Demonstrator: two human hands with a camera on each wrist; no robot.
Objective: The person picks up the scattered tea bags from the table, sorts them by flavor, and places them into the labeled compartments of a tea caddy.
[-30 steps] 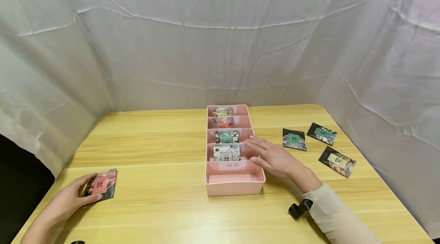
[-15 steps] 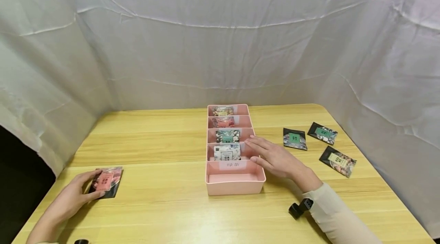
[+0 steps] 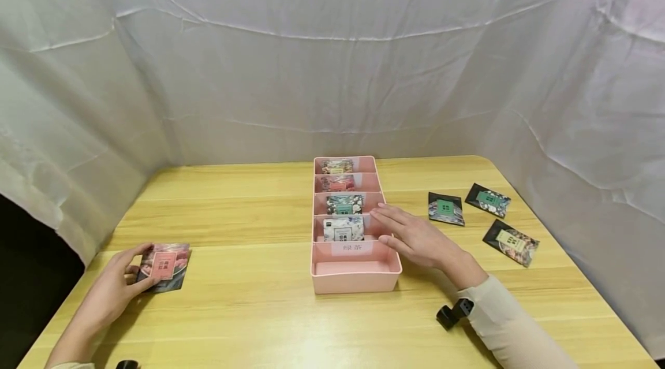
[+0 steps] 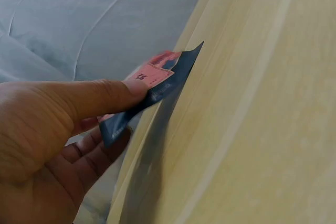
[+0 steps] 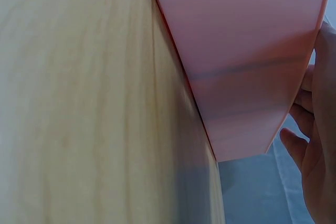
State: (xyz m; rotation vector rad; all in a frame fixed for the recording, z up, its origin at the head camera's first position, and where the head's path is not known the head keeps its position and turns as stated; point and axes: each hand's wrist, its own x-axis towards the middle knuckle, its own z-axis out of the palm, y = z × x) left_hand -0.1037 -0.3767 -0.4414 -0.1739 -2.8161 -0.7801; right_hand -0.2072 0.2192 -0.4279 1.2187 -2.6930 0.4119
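At the left of the table, my left hand (image 3: 106, 291) pinches a black tea sachet (image 3: 176, 262) with a red label and red floral print. In the left wrist view the thumb lies on top of the sachet (image 4: 163, 85), fingers beneath, and it is tilted above the tabletop. My right hand (image 3: 418, 240), fingers extended, rests at the right rim of a long pink divided box (image 3: 355, 284). Its fingertips overlap that rim; the right wrist view shows the hand along the box's side wall (image 5: 236, 35). A white floral sachet (image 3: 343, 229) stands in the second compartment from the front.
Farther back in the box stand a green-labelled sachet (image 3: 344, 205), a red one (image 3: 337, 183) and a yellow-labelled one (image 3: 338, 167). Two green-labelled sachets, one nearer (image 3: 445, 209), and a yellow-labelled sachet (image 3: 511, 242) lie at right. A grey-white curtain (image 3: 332, 69) surrounds the table.
My left hand has lifted the red-labelled sachet and shifted it slightly right and away from me, turning its face more into view. The right hand and the box stay in place.
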